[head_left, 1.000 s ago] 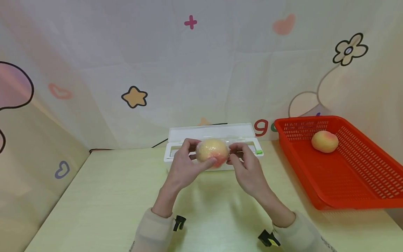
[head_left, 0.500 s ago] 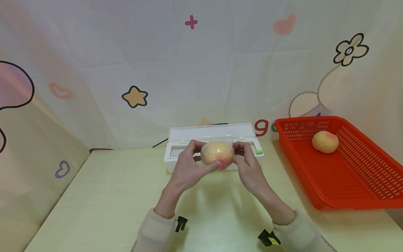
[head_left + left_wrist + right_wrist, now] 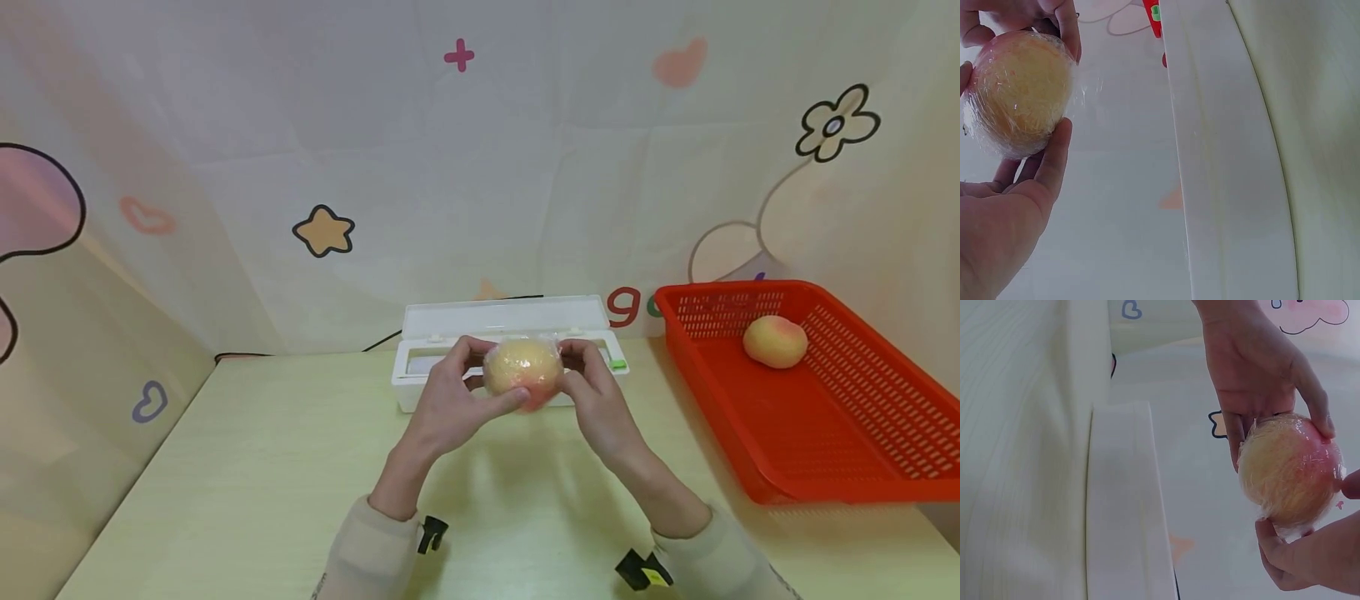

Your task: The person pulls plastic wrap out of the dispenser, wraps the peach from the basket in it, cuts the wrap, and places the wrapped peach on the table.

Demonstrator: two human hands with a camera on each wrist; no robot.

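One film-wrapped peach [image 3: 522,365] was gripped in air at centre of head view: left hand [image 3: 453,408] held its left side, thumb across front; right hand [image 3: 602,407] pinched right edge. Open white box [image 3: 409,395] stood behind on table [image 3: 262,475]. Red basket [image 3: 787,446], frame right, held second peach [image 3: 776,342].

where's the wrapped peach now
Near the head view's centre, the wrapped peach is held between left hand and right hand, in front of the white box.
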